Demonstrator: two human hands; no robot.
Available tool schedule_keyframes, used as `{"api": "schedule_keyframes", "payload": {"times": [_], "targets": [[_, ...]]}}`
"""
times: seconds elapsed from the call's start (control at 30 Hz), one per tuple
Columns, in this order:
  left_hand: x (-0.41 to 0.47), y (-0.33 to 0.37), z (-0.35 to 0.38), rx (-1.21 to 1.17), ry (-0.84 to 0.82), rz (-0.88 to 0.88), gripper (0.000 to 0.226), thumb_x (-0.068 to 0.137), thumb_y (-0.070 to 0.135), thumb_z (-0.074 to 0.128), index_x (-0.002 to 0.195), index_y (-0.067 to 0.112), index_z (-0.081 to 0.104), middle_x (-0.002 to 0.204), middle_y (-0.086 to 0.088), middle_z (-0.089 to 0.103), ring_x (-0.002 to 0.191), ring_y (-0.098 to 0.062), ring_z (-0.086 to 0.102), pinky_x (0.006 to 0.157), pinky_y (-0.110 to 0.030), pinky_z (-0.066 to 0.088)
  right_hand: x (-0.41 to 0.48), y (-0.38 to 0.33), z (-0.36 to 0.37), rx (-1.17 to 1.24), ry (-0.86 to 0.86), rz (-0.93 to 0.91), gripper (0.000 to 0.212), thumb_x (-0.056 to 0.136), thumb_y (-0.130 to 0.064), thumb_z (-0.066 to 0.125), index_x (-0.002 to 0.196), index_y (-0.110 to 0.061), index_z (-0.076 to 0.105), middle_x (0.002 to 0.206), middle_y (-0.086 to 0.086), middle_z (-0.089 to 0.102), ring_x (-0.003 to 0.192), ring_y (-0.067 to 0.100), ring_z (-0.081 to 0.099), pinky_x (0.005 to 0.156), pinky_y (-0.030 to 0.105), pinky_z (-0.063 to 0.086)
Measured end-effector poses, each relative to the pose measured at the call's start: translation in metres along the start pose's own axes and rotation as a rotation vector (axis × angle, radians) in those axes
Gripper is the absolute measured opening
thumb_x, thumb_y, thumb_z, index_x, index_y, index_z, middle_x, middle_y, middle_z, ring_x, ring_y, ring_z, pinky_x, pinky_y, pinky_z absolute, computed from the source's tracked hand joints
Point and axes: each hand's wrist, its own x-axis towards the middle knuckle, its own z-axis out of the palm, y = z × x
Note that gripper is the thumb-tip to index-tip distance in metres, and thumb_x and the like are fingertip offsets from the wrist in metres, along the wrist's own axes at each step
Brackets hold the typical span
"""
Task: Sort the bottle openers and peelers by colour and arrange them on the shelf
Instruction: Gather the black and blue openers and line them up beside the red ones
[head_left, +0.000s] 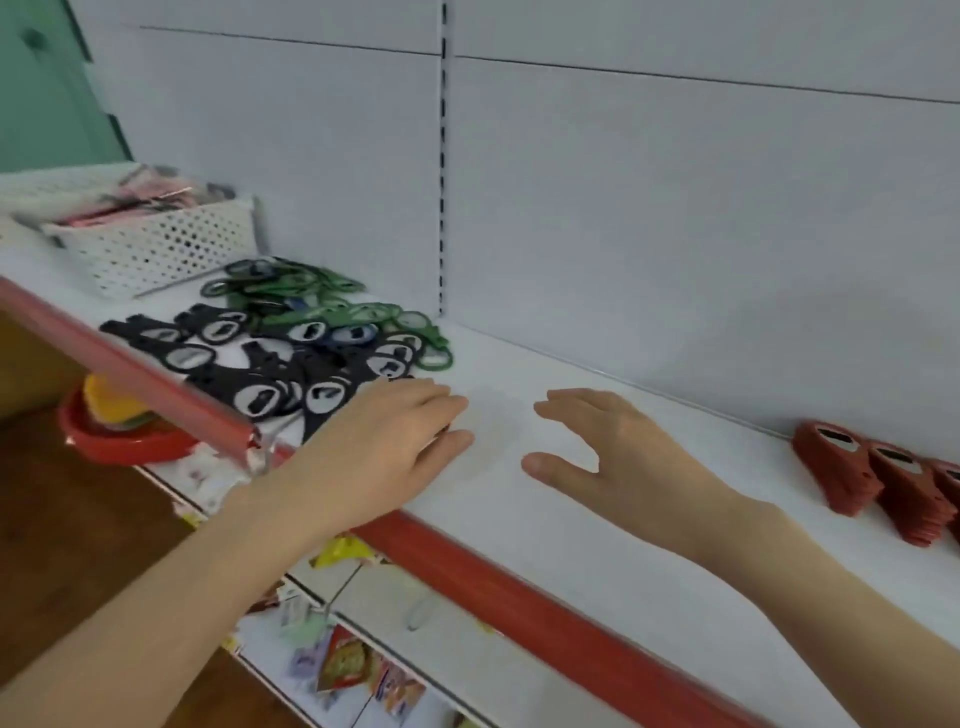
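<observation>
Lower shelf (467, 654), below both wrists: assorted printed packets (343, 670), blurred.

Shelf (597, 545), white, red front strip (519, 587); both forearms cross the strip.

Left hand (384, 447): palm down, fingers straight, holding nothing; whether it touches the shelf cannot be told.

Right hand (618, 447): released, fingers relaxed and spread, thumb pointing toward the left hand, a bare patch of shelf between the two.

Black bottle openers (270, 374): loose heap just beyond and outward of the left hand, nearest pieces at its knuckles.

Red bottle openers (883, 478): stacked in a row, well apart on the right hand's outer side.

Green pieces (311, 296): tangled heap behind the black heap, loop-shaped; opener or peeler cannot be told. One blue piece (353, 335) among them.

White perforated basket (156, 244): farthest from the left hand, contents blurred.
</observation>
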Motion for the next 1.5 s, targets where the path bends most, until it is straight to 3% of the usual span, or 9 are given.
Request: {"api": "schedule_keyframes", "payload": {"times": [0.2,0.47,0.67,0.77,0.87,1.1,1.3,1.43,1.5], "targets": [[-0.087,-0.087,-0.045,0.074,0.046,-0.118,0.045,0.088,0.037,0.037,0.097,0.008,0.071,0.091,-0.004,0.071,0.082,-0.02,0.068,0.07,-0.034,0.055,0.072,-0.096,0.044,0.0,0.013,-0.164,0.054,0.09,-0.046,0.048,0.137,-0.02,0.042,0.141,-0.004,0.041,0.13,0.011,0.033,0.098,0.011,0.019],[-0.165,-0.199,-0.072,0.028,-0.022,-0.186,0.053,0.089,0.042,0.034,0.105,0.006,0.068,0.098,-0.005,0.07,0.087,-0.021,0.066,0.075,-0.034,0.055,0.138,-0.193,0.101,0.074,-0.037,-0.115,0.051,0.091,-0.044,0.05,0.134,-0.017,0.045,0.136,-0.003,0.045,0.126,0.012,0.04,0.101,0.021,0.029],[-0.162,-0.239,-0.067,-0.015,-0.035,-0.208,0.055,0.088,0.043,0.033,0.108,0.004,0.066,0.1,-0.007,0.07,0.089,-0.024,0.067,0.078,-0.035,0.052,0.177,-0.2,0.105,0.043,-0.071,0.002,0.046,0.092,-0.038,0.052,0.131,-0.014,0.049,0.128,0.003,0.051,0.119,0.016,0.047,0.091,0.018,0.033],[-0.15,-0.253,-0.061,-0.032,-0.037,-0.206,0.058,0.088,0.045,0.031,0.111,0.004,0.064,0.102,-0.008,0.069,0.091,-0.025,0.066,0.08,-0.035,0.051,0.198,-0.193,0.108,0.016,-0.16,0.047,0.044,0.089,-0.039,0.057,0.124,-0.012,0.055,0.114,0.003,0.057,0.105,0.019,0.054,0.087,0.026,0.042],[-0.139,-0.267,-0.054,-0.058,-0.022,-0.215,0.065,0.087,0.05,0.027,0.118,0.005,0.061,0.11,-0.008,0.066,0.099,-0.025,0.063,0.085,-0.035,0.048,0.213,-0.183,0.113,0.012,-0.235,0.041,0.05,0.083,-0.04,0.065,0.125,-0.015,0.055,0.116,0.0,0.055,0.107,0.014,0.052,0.085,0.023,0.04],[-0.114,-0.292,-0.041,-0.114,0.0,-0.177,0.067,0.086,0.053,0.023,0.123,0.009,0.057,0.116,-0.006,0.063,0.105,-0.022,0.06,0.085,-0.031,0.046,0.239,-0.172,0.109,0.123,-0.33,0.094,0.043,0.078,-0.031,0.072,0.115,-0.013,0.059,0.092,-0.007,0.054,0.08,0.004,0.051,0.073,0.016,0.042],[-0.091,-0.318,-0.035,-0.221,0.009,-0.106,0.074,0.082,0.059,0.019,0.132,0.016,0.05,0.129,0.002,0.055,0.119,-0.013,0.05,0.093,-0.02,0.033,0.262,-0.172,0.107,0.038,-0.132,0.134,0.024,0.082,-0.025,0.068,0.1,-0.01,0.065,0.089,-0.006,0.056,0.084,0.009,0.051,0.066,0.015,0.034],[-0.074,-0.327,-0.035,-0.37,-0.024,-0.076,0.061,0.089,0.055,0.044,0.14,0.021,0.038,0.139,0.006,0.044,0.127,-0.008,0.04,0.098,-0.017,0.028,0.262,-0.183,0.106,0.163,-0.013,0.198,0.011,0.085,-0.017,0.064,0.095,-0.013,0.07,0.078,-0.011,0.06,0.071,-0.002,0.054,0.067,0.011,0.038],[-0.061,-0.322,-0.039,-0.496,-0.025,-0.061,0.066,0.082,0.05,0.055,0.14,0.022,0.037,0.131,0.007,0.05,0.116,-0.006,0.047,0.094,-0.016,0.033,0.26,-0.199,0.102,0.253,0.008,0.199,0.009,0.084,-0.015,0.065,0.091,-0.014,0.071,0.074,-0.016,0.061,0.065,-0.007,0.055,0.063,0.007,0.042]]}}
